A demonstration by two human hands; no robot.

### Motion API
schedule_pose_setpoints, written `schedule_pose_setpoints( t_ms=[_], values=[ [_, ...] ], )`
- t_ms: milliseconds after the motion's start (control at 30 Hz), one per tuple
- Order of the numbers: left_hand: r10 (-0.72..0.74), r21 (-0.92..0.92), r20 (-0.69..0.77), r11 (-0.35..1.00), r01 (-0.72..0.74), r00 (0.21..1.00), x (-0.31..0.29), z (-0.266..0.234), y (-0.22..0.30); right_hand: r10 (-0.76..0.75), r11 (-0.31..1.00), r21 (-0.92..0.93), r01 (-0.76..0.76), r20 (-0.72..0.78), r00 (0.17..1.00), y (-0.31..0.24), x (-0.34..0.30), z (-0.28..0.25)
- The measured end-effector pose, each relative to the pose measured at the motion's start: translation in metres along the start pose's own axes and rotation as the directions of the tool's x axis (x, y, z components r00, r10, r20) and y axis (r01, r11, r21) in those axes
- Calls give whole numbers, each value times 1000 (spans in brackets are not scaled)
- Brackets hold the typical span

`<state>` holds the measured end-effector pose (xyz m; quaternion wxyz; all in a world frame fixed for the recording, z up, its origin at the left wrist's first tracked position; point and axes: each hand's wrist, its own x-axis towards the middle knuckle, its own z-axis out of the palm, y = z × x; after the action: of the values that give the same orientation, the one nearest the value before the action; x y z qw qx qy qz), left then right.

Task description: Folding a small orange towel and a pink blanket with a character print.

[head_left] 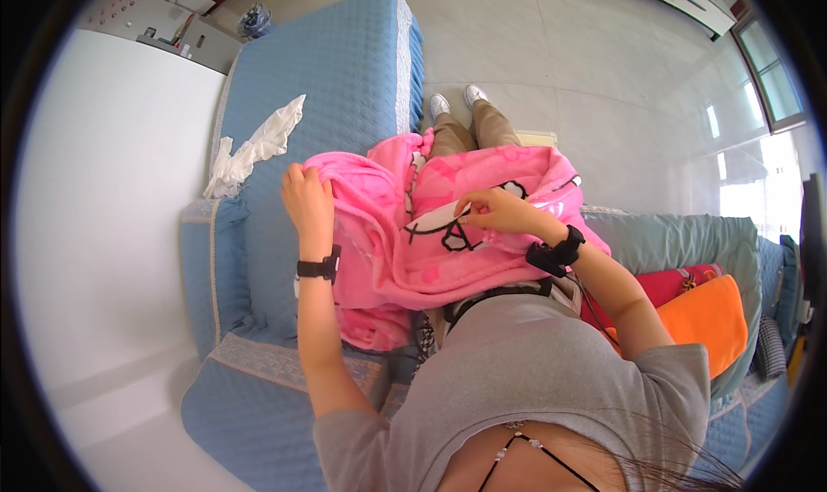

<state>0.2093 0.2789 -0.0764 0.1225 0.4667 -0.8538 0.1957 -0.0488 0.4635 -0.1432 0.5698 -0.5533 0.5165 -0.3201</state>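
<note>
A pink plush blanket (pixel 431 272) with white and black cartoon patches lies in loose folds across my lap and thighs. At its left side my left hand (pixel 307 201) is closed on a folded edge, which bulges up beside the fingers. My right hand (pixel 501 212) rests over the middle of the blanket, thumb and forefinger pinching the cloth near a white patch. One bunched part of the blanket hangs down beside my left hip. Each wrist wears a black strap.
I sit on a sofa with a blue quilted cover (pixel 332 61). A crumpled white cloth (pixel 254 152) lies on it to the left. On my right are a folded orange cloth (pixel 711 324), a red cloth (pixel 659 285) and a grey-green cover (pixel 672 242). Pale tiled floor (pixel 586 61) stretches ahead.
</note>
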Motion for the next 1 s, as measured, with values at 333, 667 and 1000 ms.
schedule_pose_setpoints(
  t_ms=[333, 667, 1000],
  values=[
    [220, -606, -39, 771, -198, 975, -4, -114, 54, -302, 937, 78, 340, -311, 901, -83, 23, 32],
    [146, -596, -44, 790, -143, 988, -27, -147, 54, -474, 850, 281, 446, 39, 879, -111, 31, 57],
    [96, -475, -190, 862, -178, 977, -48, -159, 51, -490, 862, -233, 451, -148, 859, -107, 34, 56]
  ],
)
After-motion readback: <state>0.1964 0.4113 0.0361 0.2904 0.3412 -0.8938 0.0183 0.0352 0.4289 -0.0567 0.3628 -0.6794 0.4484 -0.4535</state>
